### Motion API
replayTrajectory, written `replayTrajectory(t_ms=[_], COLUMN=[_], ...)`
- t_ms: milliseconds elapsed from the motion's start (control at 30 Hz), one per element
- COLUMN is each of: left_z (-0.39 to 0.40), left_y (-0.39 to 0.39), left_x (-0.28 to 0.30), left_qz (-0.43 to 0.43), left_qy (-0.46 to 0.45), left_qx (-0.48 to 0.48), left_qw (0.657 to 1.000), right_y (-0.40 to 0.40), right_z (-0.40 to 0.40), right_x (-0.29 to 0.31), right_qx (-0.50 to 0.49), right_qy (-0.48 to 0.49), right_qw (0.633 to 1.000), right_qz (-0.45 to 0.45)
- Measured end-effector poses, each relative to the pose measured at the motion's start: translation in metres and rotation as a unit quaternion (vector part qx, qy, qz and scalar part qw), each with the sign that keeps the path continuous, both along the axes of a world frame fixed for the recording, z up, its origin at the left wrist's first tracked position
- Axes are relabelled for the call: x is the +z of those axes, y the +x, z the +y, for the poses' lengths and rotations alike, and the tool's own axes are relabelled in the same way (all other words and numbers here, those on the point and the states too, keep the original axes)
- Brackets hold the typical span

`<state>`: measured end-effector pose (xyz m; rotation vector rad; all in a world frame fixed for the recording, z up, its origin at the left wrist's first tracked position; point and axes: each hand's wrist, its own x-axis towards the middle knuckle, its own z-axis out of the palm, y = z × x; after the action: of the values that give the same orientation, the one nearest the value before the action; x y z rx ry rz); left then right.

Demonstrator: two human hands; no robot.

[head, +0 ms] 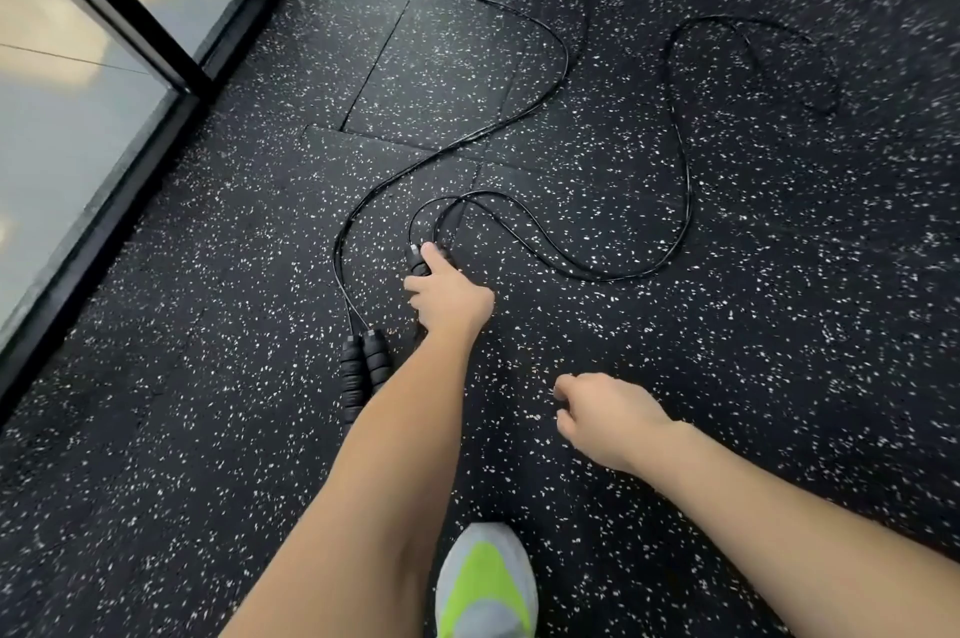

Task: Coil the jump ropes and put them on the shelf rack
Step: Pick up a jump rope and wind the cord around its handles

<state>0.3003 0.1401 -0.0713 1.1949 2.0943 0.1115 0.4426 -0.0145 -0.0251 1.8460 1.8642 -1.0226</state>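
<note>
Left hand (pixel 449 297) grips one rope handle (pixel 415 259) on the floor (pixel 208 429), probably to begin coiling. Right hand (pixel 605 416) hovers loosely curled and holds nothing, ready to gather the cord (pixel 680 154).

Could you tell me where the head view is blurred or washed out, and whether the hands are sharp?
Head view: the speckled black rubber floor smears into streaks at the right edge and top corners; the glass panel at left is pale with glare; the left hand on a black jump-rope handle and the loosely curled right hand are fairly sharp, fingertips slightly soft.
</note>
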Motion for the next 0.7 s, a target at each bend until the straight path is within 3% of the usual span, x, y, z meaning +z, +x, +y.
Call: replayTrajectory(t_ms=[133,267,367,467,567,700], left_z=[-0.027,-0.078,-0.12,-0.173,-0.221,-0.28], left_y=[0.002,0.027,0.053,0.072,0.077,0.081], left_x=[0.039,0.113,0.181,0.266,0.342,0.409], left_qz=[-0.092,-0.168,-0.237,-0.302,-0.282,-0.201], left_qy=[0.021,0.06,0.073,0.063,0.084,0.129], left_qx=[-0.019,-0.135,-0.224,-0.345,-0.439,-0.509], left_qw=[0.995,0.975,0.943,0.886,0.849,0.827], right_y=[0.016,0.033,0.046,0.07,0.095,0.119], right_z=[0.001,-0.003,-0.016,-0.05,-0.099,-0.168], right_x=[0.026,0.089,0.149,0.224,0.291,0.344], right_qx=[-0.011,-0.064,-0.121,-0.118,-0.055,-0.002], right_qy=[0.028,0.113,0.182,0.269,0.319,0.391], right_qw=[0.999,0.991,0.975,0.951,0.936,0.91], right_qz=[-0.018,-0.02,-0.029,-0.097,-0.142,-0.137])
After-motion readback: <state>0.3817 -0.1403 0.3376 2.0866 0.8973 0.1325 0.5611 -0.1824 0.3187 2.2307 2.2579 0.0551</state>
